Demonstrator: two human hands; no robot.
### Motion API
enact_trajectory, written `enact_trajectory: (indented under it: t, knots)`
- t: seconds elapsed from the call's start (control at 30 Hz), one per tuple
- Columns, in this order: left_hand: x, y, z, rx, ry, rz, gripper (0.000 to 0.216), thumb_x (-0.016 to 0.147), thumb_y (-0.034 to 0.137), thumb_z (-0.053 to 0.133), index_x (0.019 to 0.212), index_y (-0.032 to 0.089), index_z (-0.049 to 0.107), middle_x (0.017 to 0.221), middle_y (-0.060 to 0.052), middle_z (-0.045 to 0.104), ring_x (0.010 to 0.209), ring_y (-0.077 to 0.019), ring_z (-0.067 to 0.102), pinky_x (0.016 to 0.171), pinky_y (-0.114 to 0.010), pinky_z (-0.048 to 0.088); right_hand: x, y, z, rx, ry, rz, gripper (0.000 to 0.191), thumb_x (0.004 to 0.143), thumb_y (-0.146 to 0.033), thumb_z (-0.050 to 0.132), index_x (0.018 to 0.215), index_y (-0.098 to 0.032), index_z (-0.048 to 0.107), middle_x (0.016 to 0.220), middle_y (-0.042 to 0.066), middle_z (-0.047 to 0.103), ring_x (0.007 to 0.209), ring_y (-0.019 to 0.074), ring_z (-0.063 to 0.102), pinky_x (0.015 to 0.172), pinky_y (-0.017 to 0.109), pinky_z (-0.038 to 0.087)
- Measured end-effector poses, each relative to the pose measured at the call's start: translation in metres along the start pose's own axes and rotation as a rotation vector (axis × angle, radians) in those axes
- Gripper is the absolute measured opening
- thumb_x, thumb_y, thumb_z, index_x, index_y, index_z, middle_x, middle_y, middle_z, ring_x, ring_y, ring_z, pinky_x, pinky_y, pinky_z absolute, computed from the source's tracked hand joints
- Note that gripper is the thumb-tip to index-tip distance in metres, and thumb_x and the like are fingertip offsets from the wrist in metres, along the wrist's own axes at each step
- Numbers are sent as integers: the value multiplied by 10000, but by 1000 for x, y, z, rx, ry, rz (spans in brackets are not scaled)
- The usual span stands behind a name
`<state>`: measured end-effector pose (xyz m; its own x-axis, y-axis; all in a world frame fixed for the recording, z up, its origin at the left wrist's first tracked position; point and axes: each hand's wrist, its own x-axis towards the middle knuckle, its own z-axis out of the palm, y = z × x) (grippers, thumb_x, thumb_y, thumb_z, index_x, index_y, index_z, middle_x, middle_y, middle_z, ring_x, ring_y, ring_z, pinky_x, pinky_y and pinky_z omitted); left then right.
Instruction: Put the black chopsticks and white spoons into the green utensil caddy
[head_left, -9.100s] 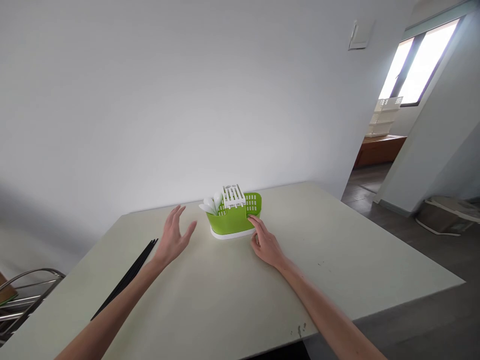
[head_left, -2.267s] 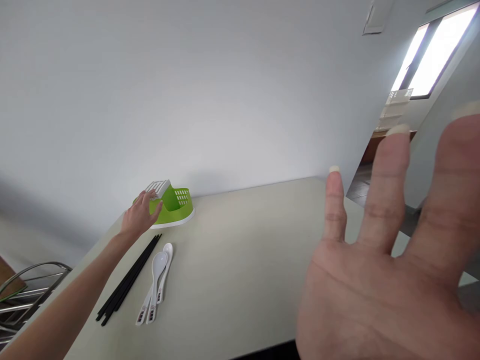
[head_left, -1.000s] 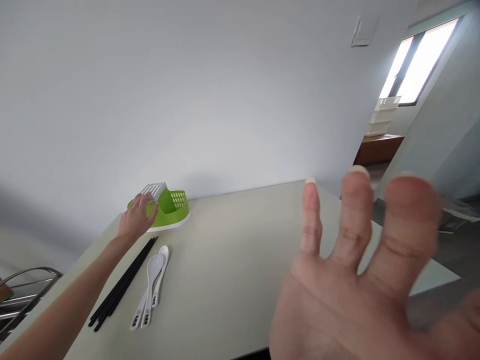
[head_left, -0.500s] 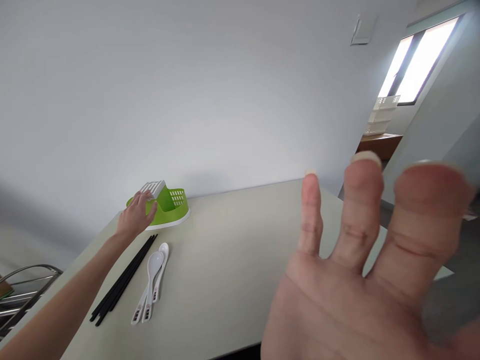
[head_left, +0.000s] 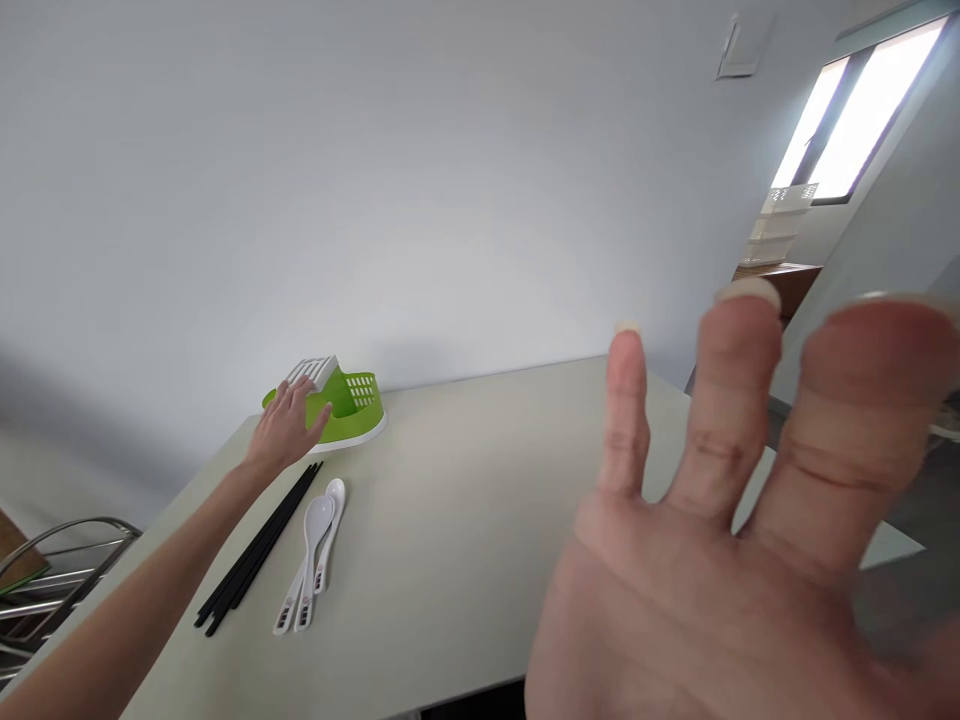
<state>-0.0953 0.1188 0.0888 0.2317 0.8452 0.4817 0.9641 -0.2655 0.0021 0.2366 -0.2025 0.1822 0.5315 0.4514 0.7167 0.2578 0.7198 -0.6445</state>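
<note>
My left hand [head_left: 286, 425] reaches over the front of a green utensil caddy [head_left: 352, 428], its fingers spread near the white slotted top [head_left: 318, 370]. The hand hides part of the caddy, and I cannot tell whether the fingers touch it. Below it on the table lies a bundle of black chopsticks [head_left: 262, 545]. White spoons [head_left: 316, 522] with marked handles overlap just right of them. Palm toward me, my right hand [head_left: 690, 580] is raised close to the camera with its fingers apart and nothing in it.
The pale table [head_left: 465, 520] meets a plain wall [head_left: 480, 200] at its back edge. A metal rack [head_left: 67, 570] stands beyond the left side. On the far right are a window [head_left: 862, 110] and white stacked shelving [head_left: 780, 225].
The view has shifted slightly, so the table things appear a little farther right and higher. Both hands keep nearly the same poses, and the caddy, chopsticks and spoons stay in place.
</note>
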Motion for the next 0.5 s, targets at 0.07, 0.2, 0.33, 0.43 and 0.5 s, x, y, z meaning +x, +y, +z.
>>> enact_trajectory:
  t: [0.07,0.2,0.33,0.43,0.5]
  knots:
    - [-1,1,-1,-13,-3,-5,758,975,572,372,1576,111,407,1662,-190,409,1595,-401,237,1249,-584,304,-1,1,0,-15,19,-30,577,880,-325,720,1396,-537,577,1453,-20,579,1548,419,343,1105,690,499]
    - [-1,4,-4,-21,1,-13,755,974,563,370,1585,120,400,1667,-181,405,1595,-396,238,1226,-602,341,-3,3,-3,-34,95,-91,664,847,-220,703,1360,-603,528,1557,-74,465,1510,382,415,1050,696,536]
    - [-4,7,-4,-10,18,-27,741,984,562,350,1585,131,398,1668,-166,407,1601,-378,229,1216,-589,363,-4,12,-1,7,48,-92,625,877,-237,643,1378,-568,467,1607,-66,382,1521,351,397,1071,689,512]
    - [-6,9,-6,-6,11,-27,731,991,564,340,1585,142,394,1666,-154,414,1604,-368,225,1202,-593,382,-10,45,5,92,63,-137,651,876,-310,649,1449,-458,380,1584,42,401,1509,362,400,1099,705,465]
    - [-7,11,-8,-7,-2,-26,726,998,572,327,1583,146,395,1669,-152,410,1606,-365,219,1185,-595,404,-19,81,9,93,70,-153,572,905,-332,612,1433,-365,394,1511,108,453,1451,346,468,1113,683,453]
